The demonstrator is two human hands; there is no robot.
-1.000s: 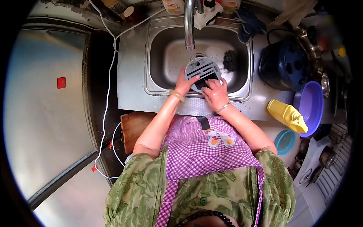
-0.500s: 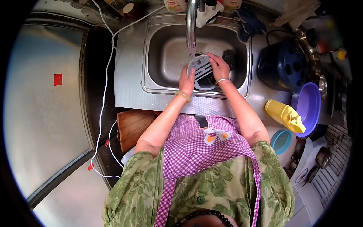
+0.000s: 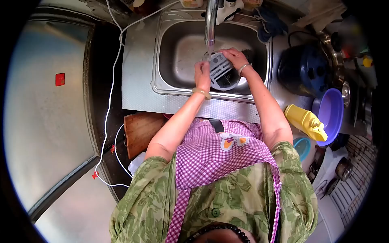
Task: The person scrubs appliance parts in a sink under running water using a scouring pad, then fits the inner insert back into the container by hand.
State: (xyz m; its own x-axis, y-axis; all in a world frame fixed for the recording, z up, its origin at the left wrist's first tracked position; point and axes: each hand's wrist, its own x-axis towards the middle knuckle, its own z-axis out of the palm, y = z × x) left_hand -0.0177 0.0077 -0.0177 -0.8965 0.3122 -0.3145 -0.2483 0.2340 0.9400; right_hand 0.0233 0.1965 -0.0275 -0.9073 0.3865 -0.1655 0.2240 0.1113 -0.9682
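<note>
Over the steel sink (image 3: 157, 67), a round grey disc with dark slots (image 3: 220, 69) is tilted under the tap (image 3: 210, 28), with water running down at its upper edge. My right hand (image 3: 236, 58) grips the disc by its upper right rim, fingers laid along the edge. Against the left rim, my left hand (image 3: 202, 75) is closed with curled fingers; its fingertips are slightly smeared. The underside of the disc and the fingers behind it are hidden. A dark scrubber (image 3: 248, 54) lies in the sink, partly behind my right hand.
To the right stand a dark blue pot (image 3: 304, 71), a purple basin (image 3: 334, 111), a yellow jug (image 3: 304, 120) lying on its side and a teal bowl (image 3: 302, 148). A blue cloth (image 3: 270, 26) hangs at the sink's back right corner. A white cable (image 3: 109, 101) runs down the left.
The disc has shifted slightly up and right in view with both hands. My left thumb has come off its face, and those fingers are now curled at the left rim.
</note>
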